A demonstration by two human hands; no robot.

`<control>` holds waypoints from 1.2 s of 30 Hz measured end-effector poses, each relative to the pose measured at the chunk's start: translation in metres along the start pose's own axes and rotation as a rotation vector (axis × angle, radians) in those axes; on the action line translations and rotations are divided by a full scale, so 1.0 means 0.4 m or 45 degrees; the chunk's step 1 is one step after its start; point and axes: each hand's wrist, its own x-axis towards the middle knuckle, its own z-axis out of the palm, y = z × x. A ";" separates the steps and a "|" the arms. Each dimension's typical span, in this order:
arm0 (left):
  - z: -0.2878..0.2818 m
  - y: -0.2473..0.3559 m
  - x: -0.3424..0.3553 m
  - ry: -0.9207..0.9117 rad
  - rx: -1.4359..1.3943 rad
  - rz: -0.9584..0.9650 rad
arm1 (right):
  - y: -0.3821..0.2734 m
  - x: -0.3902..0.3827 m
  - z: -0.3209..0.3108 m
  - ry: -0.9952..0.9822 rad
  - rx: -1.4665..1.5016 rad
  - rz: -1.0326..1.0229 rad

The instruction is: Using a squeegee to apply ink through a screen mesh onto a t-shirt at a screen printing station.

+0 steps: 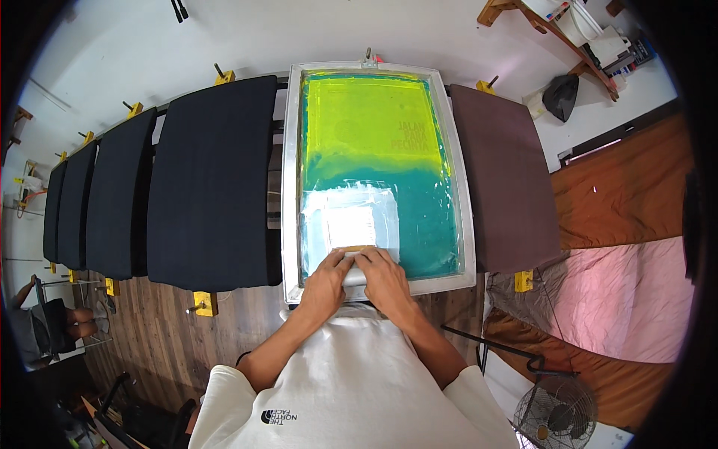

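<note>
A silver-framed printing screen [465, 217] lies in front of me, yellow-green at the top and teal below, with a square patch of white ink [351, 217] low on its left half. My left hand [327, 284] and my right hand [384, 283] are side by side at the screen's near end, fingers closed over a squeegee [354, 273] with a tan edge at the bottom of the white patch. The squeegee is partly hidden under my fingers.
Several black padded platens [209, 179] run off to the left, and a mauve one [501, 179] sits right. Beyond are a wooden shelf [568, 52], brown and pink fabric [621, 292] and a fan [555, 411]. A seated person [71, 322] is at the far left.
</note>
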 end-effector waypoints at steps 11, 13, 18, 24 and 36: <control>-0.005 0.000 -0.011 0.052 0.005 0.044 | -0.008 0.004 -0.008 -0.071 -0.012 -0.015; 0.011 -0.006 -0.021 0.099 0.029 0.071 | -0.019 -0.012 0.007 0.073 -0.060 -0.020; -0.011 0.011 -0.026 -0.014 -0.004 0.017 | -0.014 -0.022 0.000 0.033 -0.025 -0.021; 0.019 -0.004 -0.039 0.060 0.016 0.098 | -0.017 -0.042 0.016 0.040 -0.027 -0.019; 0.006 0.012 -0.058 -0.103 0.036 0.014 | -0.019 -0.059 0.000 -0.045 0.015 -0.007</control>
